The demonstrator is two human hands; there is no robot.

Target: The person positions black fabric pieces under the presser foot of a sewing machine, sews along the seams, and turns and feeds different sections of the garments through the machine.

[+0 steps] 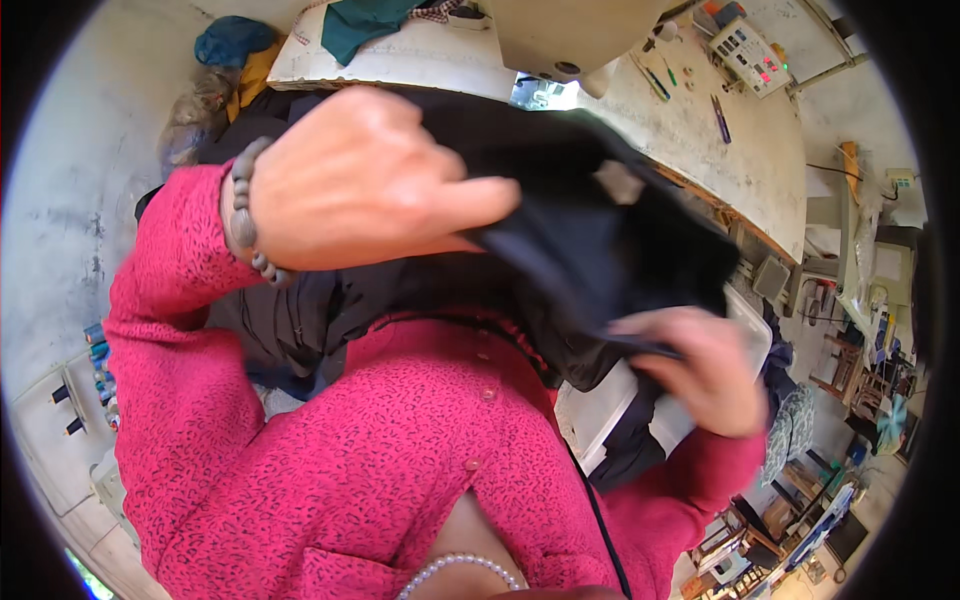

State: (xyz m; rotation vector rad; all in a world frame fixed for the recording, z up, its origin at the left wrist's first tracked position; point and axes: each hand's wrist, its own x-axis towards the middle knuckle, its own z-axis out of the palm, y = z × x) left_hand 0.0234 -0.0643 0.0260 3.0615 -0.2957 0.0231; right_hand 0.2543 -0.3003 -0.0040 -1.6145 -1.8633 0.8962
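Observation:
A black cloth (570, 240) is stretched between my hands, raised in front of the sewing machine (575, 35) and blurred by motion. My left hand (360, 185), with a beaded bracelet at its wrist, is closed on the cloth's left part; its fingertips are mostly hidden. On the right, my right hand (705, 375) pinches the lower edge of the cloth between thumb and fingers. A small pale patch (620, 182) shows on the cloth's upper right part. More dark fabric (300, 315) lies in folds across my lap, below my left hand.
The white worktable (740, 180) holds thread snips (721, 119), a small screwdriver-like tool (655, 82) and a control box (748, 56) with lit buttons. Green fabric (365, 28) lies at the far left. A pale bin (600, 430) with dark cloth stands below my right hand.

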